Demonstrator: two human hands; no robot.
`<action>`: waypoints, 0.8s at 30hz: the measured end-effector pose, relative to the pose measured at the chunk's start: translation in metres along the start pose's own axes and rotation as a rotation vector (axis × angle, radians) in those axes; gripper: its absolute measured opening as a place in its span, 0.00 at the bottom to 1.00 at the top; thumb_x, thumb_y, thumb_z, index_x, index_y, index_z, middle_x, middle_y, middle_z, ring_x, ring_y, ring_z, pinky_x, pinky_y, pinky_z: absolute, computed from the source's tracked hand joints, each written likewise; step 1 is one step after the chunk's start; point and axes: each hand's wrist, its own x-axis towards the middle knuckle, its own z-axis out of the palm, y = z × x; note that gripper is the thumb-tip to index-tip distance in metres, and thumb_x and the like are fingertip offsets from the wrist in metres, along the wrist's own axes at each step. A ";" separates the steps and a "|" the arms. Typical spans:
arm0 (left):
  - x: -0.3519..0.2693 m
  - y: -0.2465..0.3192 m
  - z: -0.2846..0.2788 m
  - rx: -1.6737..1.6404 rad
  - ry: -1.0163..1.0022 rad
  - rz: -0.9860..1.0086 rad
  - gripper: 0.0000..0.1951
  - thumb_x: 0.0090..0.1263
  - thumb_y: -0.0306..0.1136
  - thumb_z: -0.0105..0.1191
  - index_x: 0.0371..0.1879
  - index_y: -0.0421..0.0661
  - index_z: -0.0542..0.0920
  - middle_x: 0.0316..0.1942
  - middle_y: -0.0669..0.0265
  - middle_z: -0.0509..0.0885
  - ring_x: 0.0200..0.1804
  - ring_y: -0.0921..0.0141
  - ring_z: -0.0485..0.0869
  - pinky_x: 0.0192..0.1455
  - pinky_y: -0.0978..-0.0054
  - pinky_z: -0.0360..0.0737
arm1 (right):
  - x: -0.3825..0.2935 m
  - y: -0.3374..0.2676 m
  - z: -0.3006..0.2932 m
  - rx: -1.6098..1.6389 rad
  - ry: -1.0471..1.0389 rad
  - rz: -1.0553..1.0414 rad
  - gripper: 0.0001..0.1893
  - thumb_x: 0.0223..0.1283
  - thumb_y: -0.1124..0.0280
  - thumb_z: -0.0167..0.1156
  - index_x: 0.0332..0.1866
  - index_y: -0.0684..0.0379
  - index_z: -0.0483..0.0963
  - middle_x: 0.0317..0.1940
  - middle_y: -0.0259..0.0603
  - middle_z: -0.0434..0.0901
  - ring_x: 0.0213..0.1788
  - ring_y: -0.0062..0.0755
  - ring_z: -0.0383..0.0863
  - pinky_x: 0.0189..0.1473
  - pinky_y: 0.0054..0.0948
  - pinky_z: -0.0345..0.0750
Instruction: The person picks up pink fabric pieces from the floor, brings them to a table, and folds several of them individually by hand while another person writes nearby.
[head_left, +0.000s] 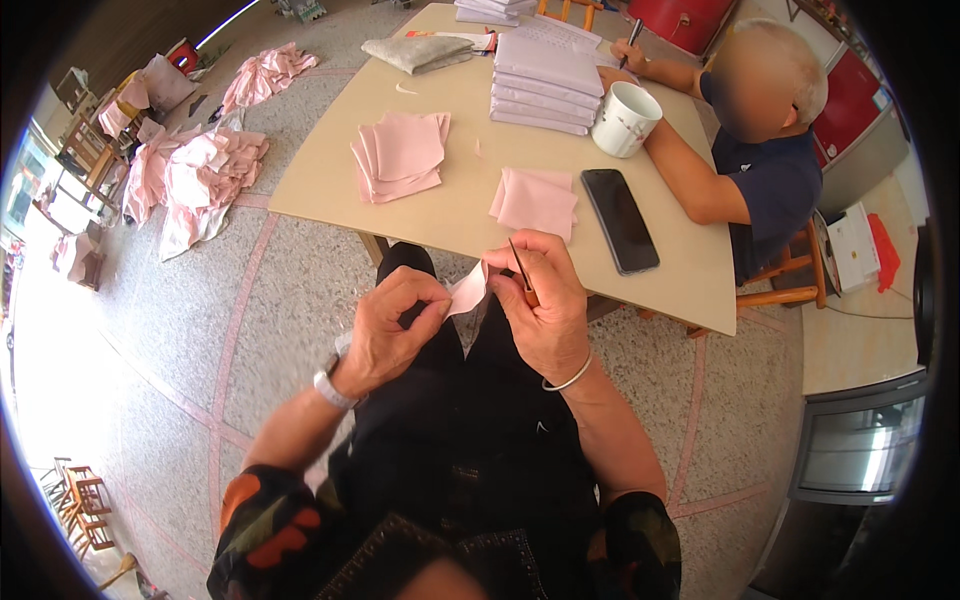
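Above my lap, just off the table's near edge, a small folded piece of pink fabric (469, 291) is pinched between both hands. My left hand (397, 330) grips its lower left end with thumb and fingers. At its upper right end is my right hand (541, 304), which also holds a slim dark-bladed tool with a brown handle (531, 297); its exact kind is unclear. On the table beyond lie a small stack of pink fabric pieces (534, 201) and a larger pink stack (401, 156) to the left.
A black smartphone (621, 221), a white mug (626, 120), stacked pale packets (546, 79) and a folded grey cloth (418, 52) rest on the table (322, 180). A person (761, 165) sits at the right, holding a pen. Pink fabric heaps (210, 172) lie on the floor.
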 end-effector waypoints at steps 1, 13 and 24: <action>-0.001 0.000 0.001 -0.002 -0.002 -0.002 0.04 0.64 0.21 0.62 0.35 0.38 0.83 0.37 0.61 0.83 0.39 0.67 0.83 0.43 0.74 0.79 | -0.001 0.001 0.000 0.007 0.007 0.002 0.13 0.58 0.91 0.62 0.46 0.67 0.77 0.45 0.40 0.73 0.41 0.27 0.85 0.40 0.24 0.87; -0.012 -0.002 0.010 -0.142 -0.014 -0.124 0.02 0.66 0.20 0.59 0.36 0.39 0.82 0.37 0.67 0.81 0.39 0.74 0.79 0.41 0.77 0.76 | -0.011 0.012 -0.003 -0.073 0.005 -0.080 0.11 0.56 0.91 0.61 0.43 0.66 0.74 0.41 0.43 0.76 0.33 0.31 0.81 0.32 0.25 0.77; -0.017 0.006 0.021 -0.662 -0.022 -0.293 0.23 0.65 0.19 0.63 0.58 0.42 0.71 0.49 0.65 0.76 0.40 0.77 0.77 0.41 0.81 0.79 | -0.009 0.002 -0.016 -0.002 -0.207 0.061 0.12 0.56 0.89 0.63 0.44 0.65 0.76 0.39 0.41 0.79 0.32 0.32 0.81 0.35 0.26 0.79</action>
